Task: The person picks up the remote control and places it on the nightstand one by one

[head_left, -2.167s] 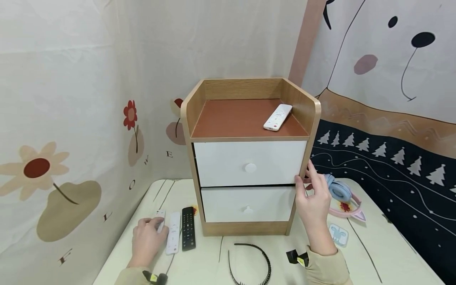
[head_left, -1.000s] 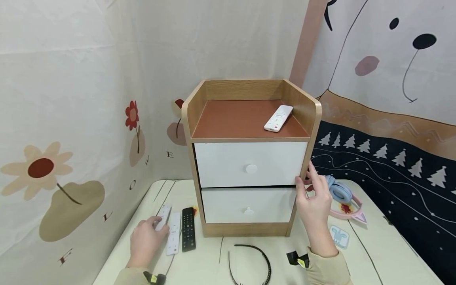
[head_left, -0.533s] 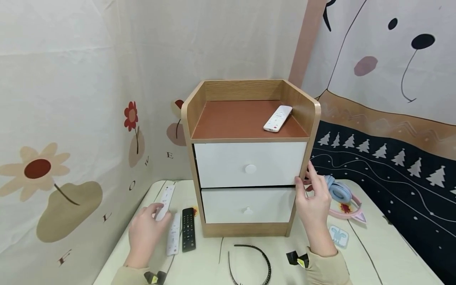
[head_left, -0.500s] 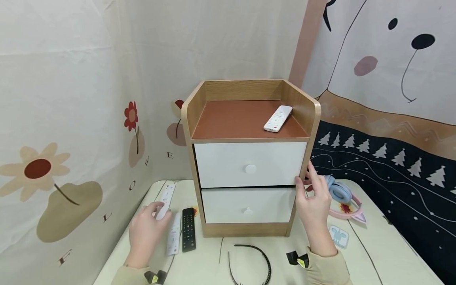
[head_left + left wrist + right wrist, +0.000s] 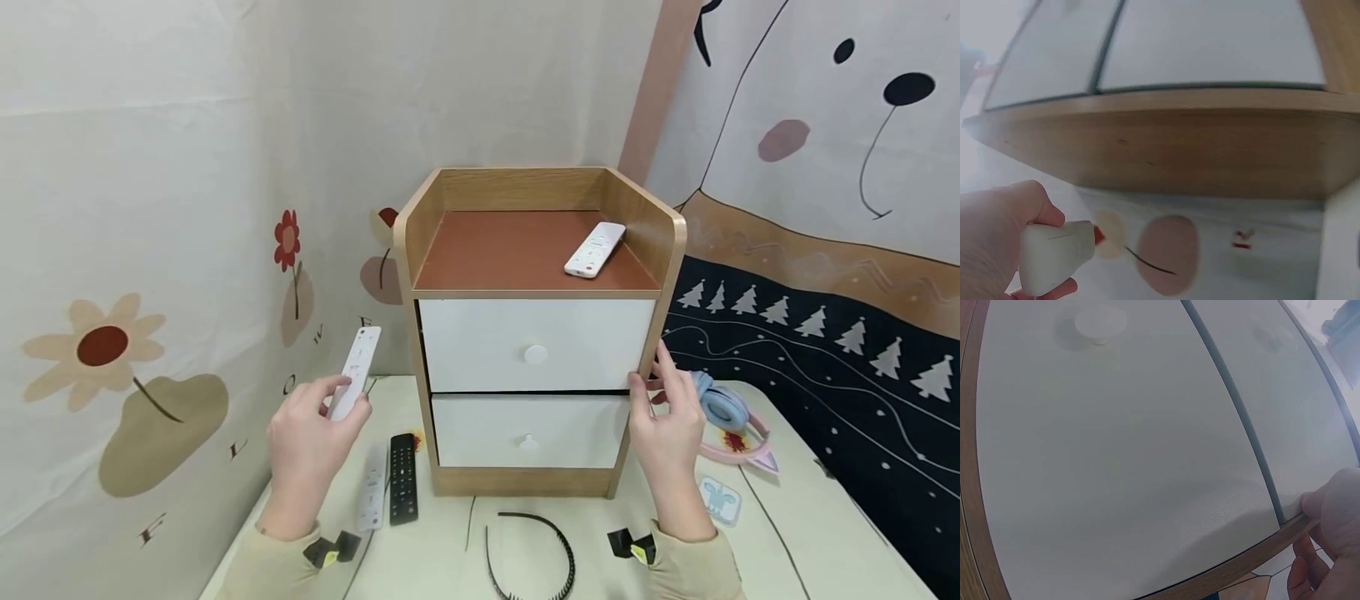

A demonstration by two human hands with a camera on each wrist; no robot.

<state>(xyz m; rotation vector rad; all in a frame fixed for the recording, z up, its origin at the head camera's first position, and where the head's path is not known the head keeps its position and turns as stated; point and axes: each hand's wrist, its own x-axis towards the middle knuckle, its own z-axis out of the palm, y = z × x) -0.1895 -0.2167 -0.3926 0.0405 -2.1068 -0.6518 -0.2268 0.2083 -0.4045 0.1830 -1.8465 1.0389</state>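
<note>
The left hand [image 5: 309,437] pinches a remote [image 5: 360,357], likely light, stiff and slick, best held by its sides; the right hand [image 5: 670,433], loosely spread, touches the cabinet [image 5: 525,482].

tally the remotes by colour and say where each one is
White: 3 (held remote in the left hand, upper remote on top of the cabinet, lower remote on the table)
Black: 1 (black remote on the table, beside the lower white one)
Total: 4
</note>
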